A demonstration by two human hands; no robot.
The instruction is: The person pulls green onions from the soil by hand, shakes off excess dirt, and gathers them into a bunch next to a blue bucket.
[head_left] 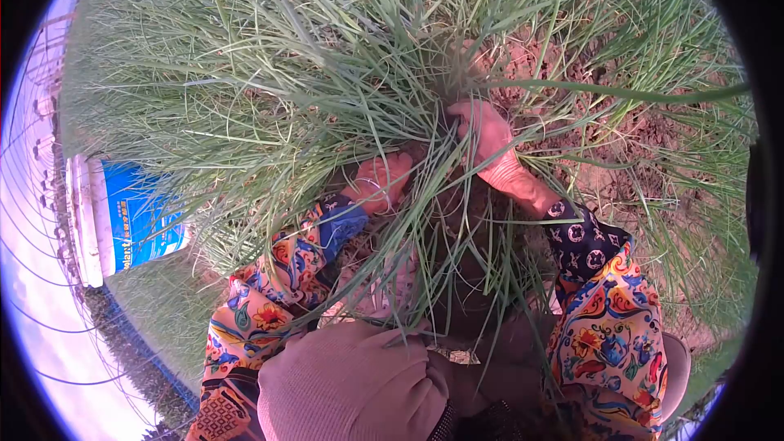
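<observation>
Long, thin, tubular green leaves, like chives or green onions [359, 90], fill the ground in front of me. My right hand [487, 137] is closed around a clump of them low down, beside bare soil, with its thumb side toward the stems. To its left, my left hand [384, 180] has its fingers curled at the base of the same growth. Leaves cover part of it, so what it grips is hidden. A bunch of leaves [433, 237] droops between my forearms toward my lap. A band circles my left wrist.
A white and blue bucket [140, 216] stands among the plants at the left. Reddish-brown soil [604, 155] shows between plants at the right. One thick leaf [637, 94] reaches across at upper right. My patterned sleeves [608, 327] and knee cover [351, 384] are near the bottom.
</observation>
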